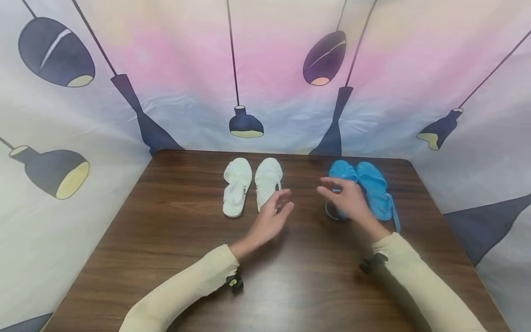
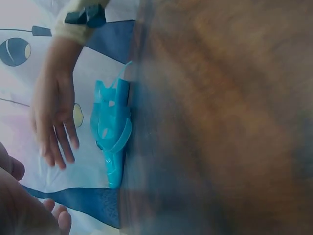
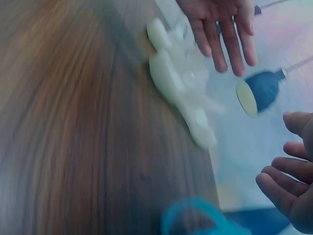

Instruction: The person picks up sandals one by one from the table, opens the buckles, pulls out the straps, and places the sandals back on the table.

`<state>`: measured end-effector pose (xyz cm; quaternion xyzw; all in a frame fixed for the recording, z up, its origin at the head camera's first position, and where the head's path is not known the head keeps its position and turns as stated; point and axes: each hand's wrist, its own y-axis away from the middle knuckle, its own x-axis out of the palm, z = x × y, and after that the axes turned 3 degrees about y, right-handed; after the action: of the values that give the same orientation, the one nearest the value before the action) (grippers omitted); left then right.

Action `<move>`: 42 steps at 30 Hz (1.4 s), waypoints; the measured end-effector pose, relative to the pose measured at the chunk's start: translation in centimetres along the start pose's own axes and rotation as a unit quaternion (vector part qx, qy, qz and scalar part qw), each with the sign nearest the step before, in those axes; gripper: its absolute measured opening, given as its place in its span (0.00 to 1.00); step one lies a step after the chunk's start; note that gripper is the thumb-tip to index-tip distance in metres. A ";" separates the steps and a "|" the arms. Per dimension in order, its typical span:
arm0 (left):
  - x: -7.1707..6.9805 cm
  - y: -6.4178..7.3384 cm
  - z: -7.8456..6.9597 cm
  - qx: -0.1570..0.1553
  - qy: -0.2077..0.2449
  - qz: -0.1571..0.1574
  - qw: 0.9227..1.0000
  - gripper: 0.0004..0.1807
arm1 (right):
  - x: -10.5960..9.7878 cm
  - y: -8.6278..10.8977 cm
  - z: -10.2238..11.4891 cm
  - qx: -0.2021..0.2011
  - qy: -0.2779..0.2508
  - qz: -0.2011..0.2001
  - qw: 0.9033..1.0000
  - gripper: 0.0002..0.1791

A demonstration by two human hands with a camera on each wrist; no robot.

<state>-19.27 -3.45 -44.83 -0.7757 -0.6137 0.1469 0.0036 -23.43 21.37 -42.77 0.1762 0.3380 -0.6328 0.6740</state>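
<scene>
On the brown wooden table [image 1: 186, 258] a pair of white sandals [image 1: 235, 189] lies at the back, side by side with toes to the wall. To their right is a pair of blue sandals [image 1: 375, 189], one with its strap hanging loose to the side. My left hand [image 1: 267, 221] is in the air close over the near end of the right white sandal [image 1: 267, 177], fingers relaxed, nothing held. My right hand [image 1: 348, 198] hovers over the left blue sandal [image 1: 341, 169], hiding part of it, fingers loosely bent and holding nothing. Both palms face inward in the wrist views.
Behind the table hangs a cloth backdrop [image 1: 274, 69] printed with dark lamps, reaching round both sides. A small black device sits on each wrist, below the cream sleeves [image 1: 182, 290]. The table's back edge runs just behind the sandals.
</scene>
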 end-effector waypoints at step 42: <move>12.2 -9.2 2.0 -0.103 -0.106 0.095 0.984 0.36 | -3.4 1.3 -5.4 0.130 0.182 0.062 0.973 0.29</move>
<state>-25.99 10.12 -47.77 -0.8068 -0.5458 0.1643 -0.1556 -23.31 27.61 -44.54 0.3954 0.3586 -0.5852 0.6104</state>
